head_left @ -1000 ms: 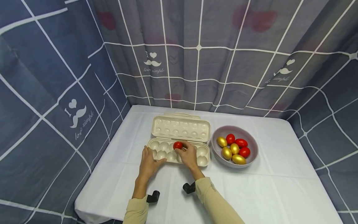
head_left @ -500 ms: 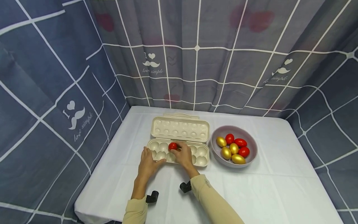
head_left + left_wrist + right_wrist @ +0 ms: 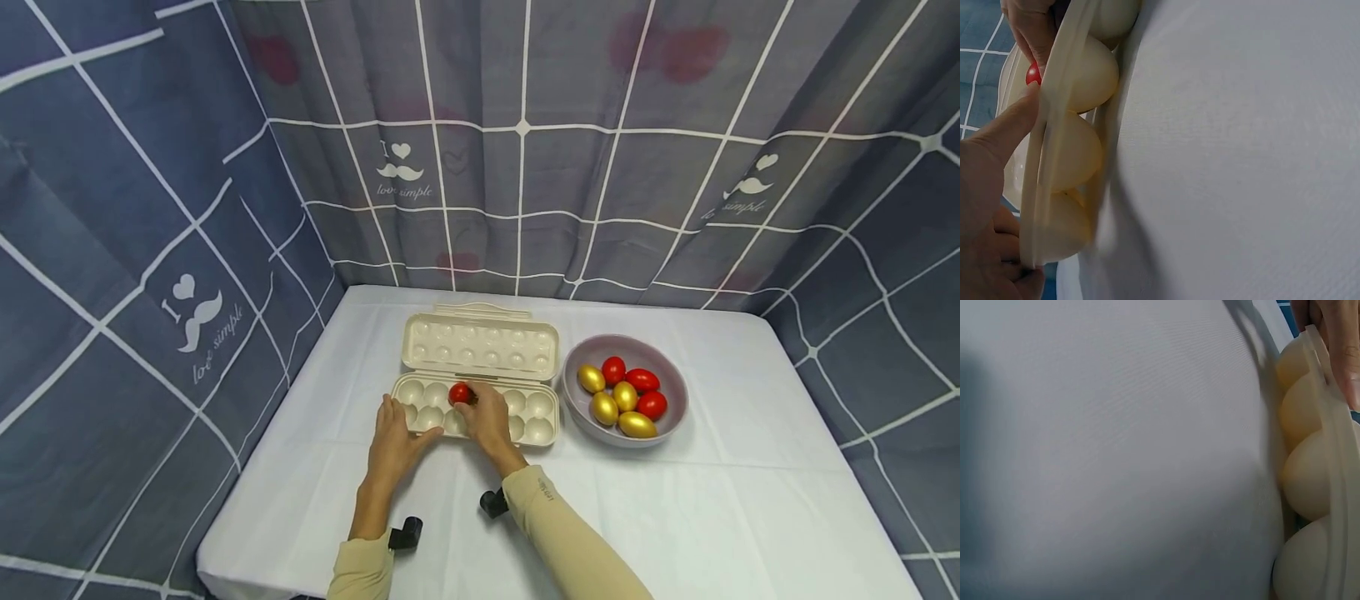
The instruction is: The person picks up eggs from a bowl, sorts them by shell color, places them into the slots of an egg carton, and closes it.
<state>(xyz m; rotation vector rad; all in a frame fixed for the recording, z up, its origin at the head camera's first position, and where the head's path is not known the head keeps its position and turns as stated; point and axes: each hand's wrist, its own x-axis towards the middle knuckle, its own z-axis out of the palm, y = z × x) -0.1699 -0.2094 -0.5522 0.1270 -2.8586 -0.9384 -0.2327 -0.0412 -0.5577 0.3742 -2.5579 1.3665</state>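
Observation:
A cream egg carton (image 3: 538, 430) lies on the white-covered table with its lid (image 3: 482, 343) folded back behind it. My left hand (image 3: 392, 442) grips the carton's left end, thumb along the front rim and fingers around the corner; the left wrist view shows this thumb beside the rim. In the back row, toward the middle, my right hand (image 3: 489, 421) pinches a red egg (image 3: 459, 393) at a cup. Part of that egg (image 3: 1033, 74) shows past the rim in the left wrist view. The hand covers some cups; several visible ones hold nothing.
Right of the carton stands a mauve bowl (image 3: 678, 417) holding several gold eggs (image 3: 637, 425) and red eggs (image 3: 652, 406). White cloth covers the table (image 3: 720, 517). Dark gridded curtains (image 3: 555, 200) hang behind and at both sides.
My right hand has carried the red egg left along the back row and down to a cup. My left hand keeps its grip on the carton's left end.

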